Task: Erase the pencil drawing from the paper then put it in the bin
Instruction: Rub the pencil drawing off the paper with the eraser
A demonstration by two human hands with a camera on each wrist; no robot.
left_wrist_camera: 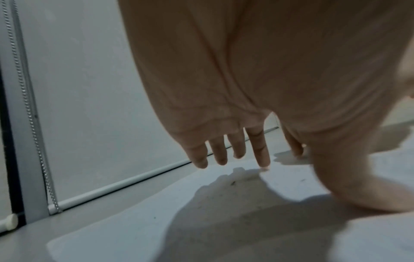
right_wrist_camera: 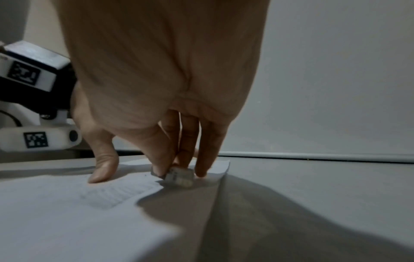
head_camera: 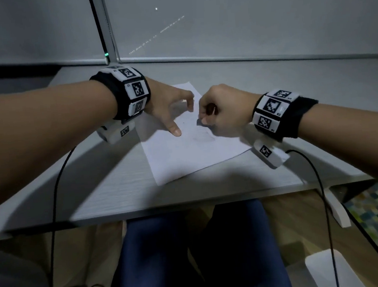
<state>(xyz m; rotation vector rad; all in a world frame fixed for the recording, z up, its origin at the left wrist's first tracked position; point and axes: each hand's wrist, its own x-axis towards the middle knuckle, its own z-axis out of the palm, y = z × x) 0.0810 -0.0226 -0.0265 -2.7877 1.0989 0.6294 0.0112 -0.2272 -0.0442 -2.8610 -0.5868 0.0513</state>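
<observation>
Pinching a small white eraser (right_wrist_camera: 180,177) between thumb and fingers, the right hand (head_camera: 222,110) is pressing it down on the paper (head_camera: 191,152). The eraser is a short block, and I cannot tell which way its long side is pointing. It is sitting near the paper's far right edge. The other right fingers (right_wrist_camera: 207,157) are curling down, and one tip is touching the sheet just beside the eraser.

The left hand (head_camera: 169,104) is spreading out with loose, straight fingers, holding nothing. Its fingertips (left_wrist_camera: 264,163) are touching the paper's far part, and its thumb (head_camera: 174,129) is pressing down nearer the middle.

The paper is lying flat on the gray desk (head_camera: 109,183). It is sitting a bit crooked, with its long side running from the near left to the far right. A faint gray pencil smudge (head_camera: 202,137) is showing between the two hands.

Both wrists are wearing black bands (head_camera: 278,113) with white checkered tags. Black cables (head_camera: 54,199) are hanging down past the desk edge.
</observation>
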